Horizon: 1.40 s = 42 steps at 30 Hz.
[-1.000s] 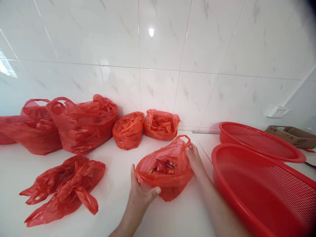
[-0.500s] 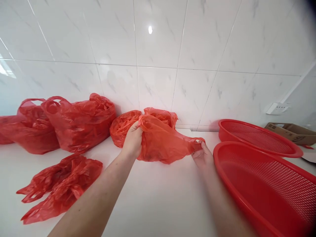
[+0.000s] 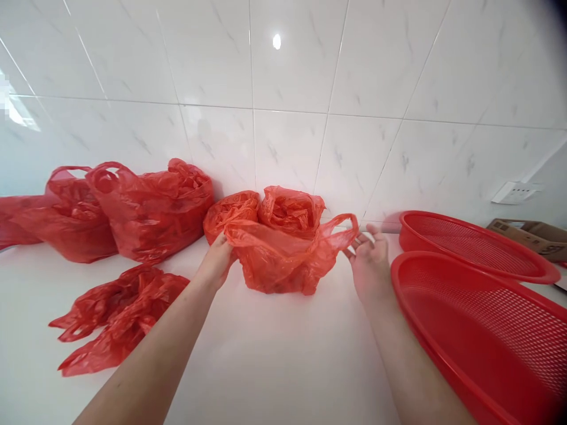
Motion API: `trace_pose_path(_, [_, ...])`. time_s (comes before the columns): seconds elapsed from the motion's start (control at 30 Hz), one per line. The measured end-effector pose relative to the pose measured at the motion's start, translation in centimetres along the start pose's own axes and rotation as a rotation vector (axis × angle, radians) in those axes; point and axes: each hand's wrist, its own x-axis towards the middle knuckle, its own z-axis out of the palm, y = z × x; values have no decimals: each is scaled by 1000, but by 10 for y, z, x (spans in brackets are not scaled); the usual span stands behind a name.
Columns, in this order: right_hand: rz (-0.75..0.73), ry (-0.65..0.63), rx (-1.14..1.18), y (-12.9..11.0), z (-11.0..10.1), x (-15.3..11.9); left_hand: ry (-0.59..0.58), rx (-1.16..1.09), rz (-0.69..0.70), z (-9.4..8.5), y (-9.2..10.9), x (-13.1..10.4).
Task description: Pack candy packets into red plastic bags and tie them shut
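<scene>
A thin red plastic bag (image 3: 283, 262) hangs spread just above the white table, its mouth facing up. My left hand (image 3: 217, 260) is closed on the bag's left upper edge. My right hand (image 3: 370, 260) has its fingers spread beside the bag's right handle loop (image 3: 348, 224); some fingertips are behind or against the loop, and I cannot tell if they touch. Behind the bag stand two small filled red bags, a rounded one (image 3: 230, 211) and an open-topped one (image 3: 292, 209). Crumpled empty-looking red bags (image 3: 128, 313) lie by my left forearm.
Larger filled red bags (image 3: 155, 212) stand along the tiled wall at the left. Two red mesh baskets, a near one (image 3: 443, 307) and a far one (image 3: 469, 239), sit at the right. Beyond them are a cardboard box (image 3: 531, 236) and a wall socket (image 3: 516, 192).
The bag has opened out and its right handle now stands up as a loop. My right hand has loosened its fingers and risen; my left hand has moved left and down.
</scene>
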Motion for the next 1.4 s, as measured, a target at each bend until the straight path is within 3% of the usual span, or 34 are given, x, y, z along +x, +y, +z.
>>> trace_pose_path(0.07, [90,-37,-97,21,-8,-13,59,91,-81,-15,-24,-11])
trace_pose_path(0.13, [167,-132,-153,43,-11,-21,36,169,-116,-20,-49,-20])
trace_pose_path(0.27, [252,-153,-92,67,10,-19,43,111,-58,4,-74,-24])
trace_pose_path(0.4, [451,-143,99,80,27,-10,-49,-144,-126,40,-76,-13])
trace_pose_path(0.5, [602,-131,207,92,10,-8,-106,-337,-206,49,-82,-9])
trace_pose_path(0.6, [534,-75,280,95,-16,-7,-74,-431,-271,44,-93,-9])
trace_pose_path(0.7, [442,-107,284,89,-26,-4,-104,-471,-343,36,-99,-12])
trace_pose_path(0.9, [545,-356,267,79,-3,-14,-315,-518,-270,31,-90,-21])
trace_pose_path(1.2, [633,-227,478,86,-8,-22,-151,-687,-424,32,-91,-23])
trace_pose_path(1.3, [587,-185,588,88,-5,-23,-247,-706,-413,34,-91,-25])
trace_pose_path(1.4, [614,-260,638,85,3,-24,-297,-700,-395,35,-93,-26])
